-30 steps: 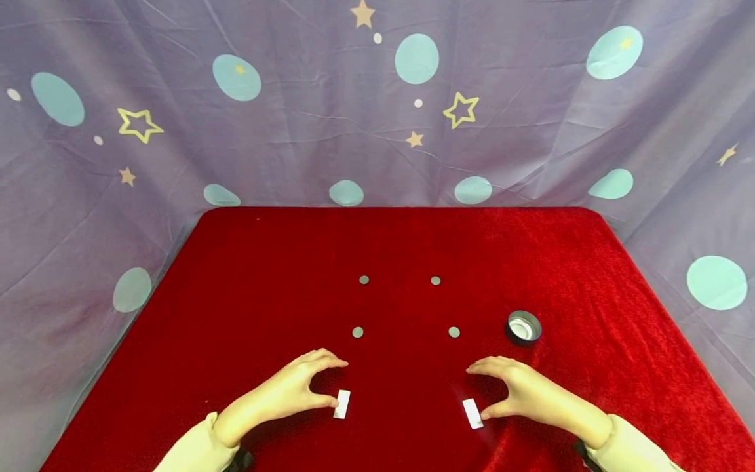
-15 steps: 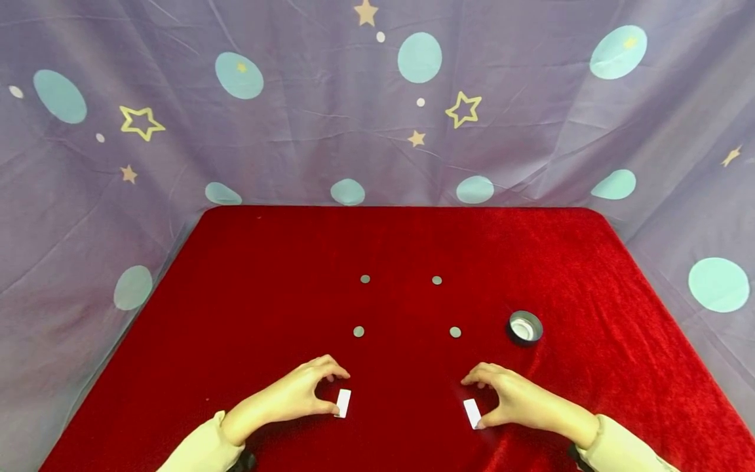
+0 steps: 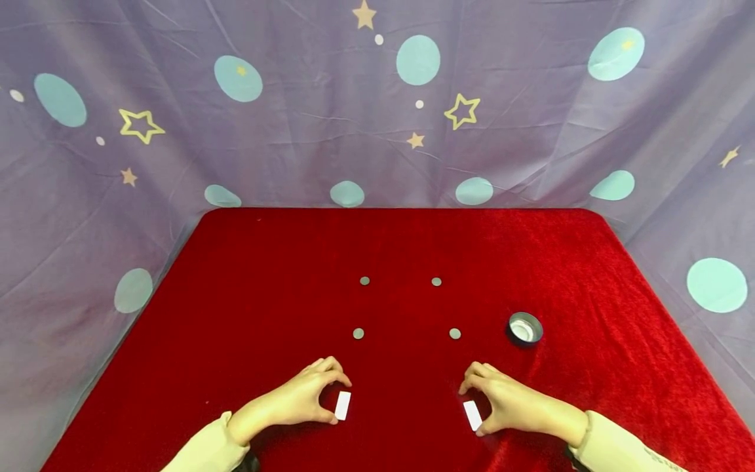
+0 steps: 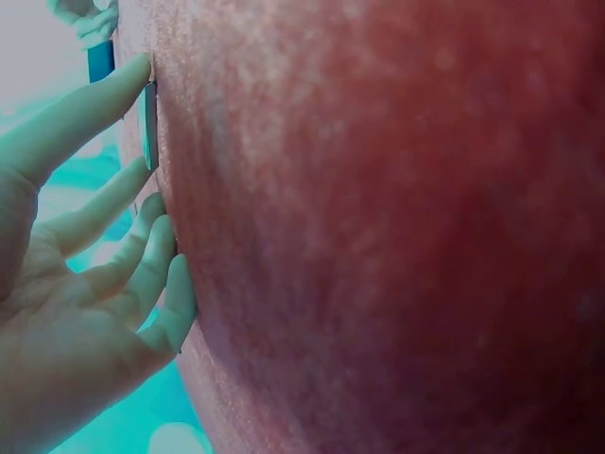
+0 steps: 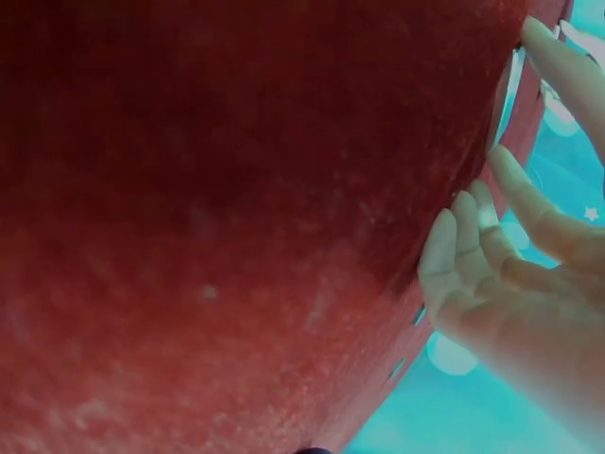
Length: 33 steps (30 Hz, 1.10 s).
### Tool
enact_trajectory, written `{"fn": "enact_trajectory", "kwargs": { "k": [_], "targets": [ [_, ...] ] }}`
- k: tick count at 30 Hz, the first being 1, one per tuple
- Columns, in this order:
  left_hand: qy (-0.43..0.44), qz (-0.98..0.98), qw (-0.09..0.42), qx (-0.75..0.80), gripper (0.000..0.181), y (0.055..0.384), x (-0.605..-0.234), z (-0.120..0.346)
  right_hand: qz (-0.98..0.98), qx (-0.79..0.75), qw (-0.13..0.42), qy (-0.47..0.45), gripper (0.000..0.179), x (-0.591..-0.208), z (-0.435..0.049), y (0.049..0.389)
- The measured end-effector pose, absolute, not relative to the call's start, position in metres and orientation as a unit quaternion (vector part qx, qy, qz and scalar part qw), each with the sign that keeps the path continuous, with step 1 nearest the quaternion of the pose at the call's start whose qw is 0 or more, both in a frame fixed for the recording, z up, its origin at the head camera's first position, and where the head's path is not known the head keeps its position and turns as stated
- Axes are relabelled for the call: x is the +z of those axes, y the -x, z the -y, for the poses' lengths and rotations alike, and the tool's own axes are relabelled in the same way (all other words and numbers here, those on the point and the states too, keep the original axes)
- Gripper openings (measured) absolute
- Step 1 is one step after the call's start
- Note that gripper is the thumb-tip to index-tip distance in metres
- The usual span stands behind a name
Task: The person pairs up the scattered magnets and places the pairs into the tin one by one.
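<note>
Two small flat white rectangular pieces lie on the red cloth near the front. My left hand [image 3: 303, 396] spans the left white piece [image 3: 343, 406], thumb at its near end and index finger at its far end. In the left wrist view that piece [image 4: 148, 128] appears edge-on between thumb and index finger. My right hand [image 3: 510, 400] holds the right white piece [image 3: 472, 415] the same way. The right wrist view has this piece [image 5: 509, 99] edge-on between thumb and index fingertips. Both pieces still lie on the cloth, and any markings are too small to read.
Several grey-green discs, among them a front left disc [image 3: 358, 334] and a front right disc [image 3: 455, 334], lie beyond the hands. A round dark-rimmed lid [image 3: 524, 329] sits at right. The red table [image 3: 283, 262] backs onto a patterned purple curtain [image 3: 318, 98].
Both hands have come lower and slightly inward. Thumbs and index fingers have closed from a wide spread to the ends of the white pieces, which stay in place.
</note>
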<state>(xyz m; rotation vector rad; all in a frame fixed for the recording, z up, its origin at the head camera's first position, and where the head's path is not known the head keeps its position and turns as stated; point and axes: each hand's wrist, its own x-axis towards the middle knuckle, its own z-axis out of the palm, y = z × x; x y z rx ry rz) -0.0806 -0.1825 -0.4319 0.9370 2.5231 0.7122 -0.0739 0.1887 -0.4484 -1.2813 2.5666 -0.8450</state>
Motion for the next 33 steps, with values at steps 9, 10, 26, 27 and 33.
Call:
{"fn": "enact_trajectory", "kwargs": {
  "k": [9, 10, 26, 27, 33],
  "targets": [
    [-0.34, -0.899, 0.154, 0.231, 0.042, 0.078, -0.434, 0.179, -0.851, -0.272, 0.083, 0.442, 0.042, -0.448, -0.187, 0.075],
    [-0.343, -0.899, 0.149, 0.23, 0.04, 0.078, -0.434, 0.178, -0.851, -0.273, 0.087, 0.44, 0.041, -0.447, -0.186, 0.074],
    [-0.377, -0.896, 0.123, 0.201, 0.038, 0.078, -0.435, 0.174, -0.851, -0.245, 0.027, 0.463, 0.039, -0.45, -0.181, 0.073],
    [-0.376, -0.896, 0.124, 0.202, 0.038, 0.078, -0.435, 0.174, -0.852, -0.246, 0.029, 0.461, 0.039, -0.45, -0.181, 0.073],
    [-0.373, -0.896, 0.125, 0.207, 0.038, 0.078, -0.434, 0.171, -0.855, -0.247, 0.032, 0.455, 0.038, -0.449, -0.179, 0.073]
  ]
}}
